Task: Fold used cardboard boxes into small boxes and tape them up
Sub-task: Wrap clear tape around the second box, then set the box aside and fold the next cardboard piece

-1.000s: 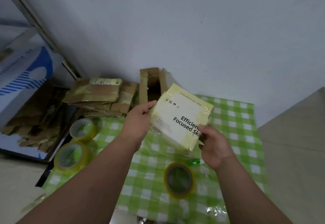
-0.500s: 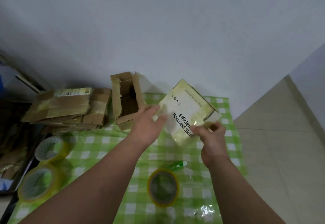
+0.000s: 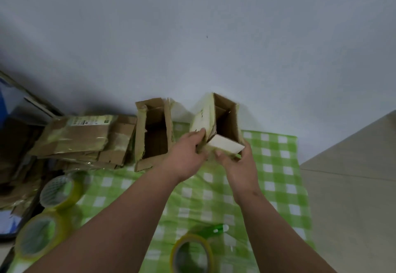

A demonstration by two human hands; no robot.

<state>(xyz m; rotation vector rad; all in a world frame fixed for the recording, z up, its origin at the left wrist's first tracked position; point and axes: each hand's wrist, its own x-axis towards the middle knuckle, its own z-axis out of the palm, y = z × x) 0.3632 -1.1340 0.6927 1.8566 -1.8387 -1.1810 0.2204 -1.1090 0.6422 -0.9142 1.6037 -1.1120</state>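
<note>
A small yellow-white cardboard box (image 3: pixel 225 120) stands with its open top up at the far edge of the green checked cloth (image 3: pixel 276 176), close to the wall. My left hand (image 3: pixel 186 157) grips its left side, fingers on the pale outer face. My right hand (image 3: pixel 237 161) holds its near right corner, thumb on the white front flap. Left of it stands another open brown box (image 3: pixel 153 131). A roll of yellowish tape (image 3: pixel 191 253) lies on the cloth near me.
Flattened taped cardboard (image 3: pixel 81 137) is stacked at the left by the wall. Two more tape rolls (image 3: pixel 57 191) (image 3: pixel 40 236) sit at the cloth's left edge. A green utility knife (image 3: pixel 218 230) lies beside the near roll. Tiled floor (image 3: pixel 353 187) lies to the right.
The box went from tilted in the air with its printed face toward me to upright with its opening showing, set farther back beside the brown box. My view shifted rightward.
</note>
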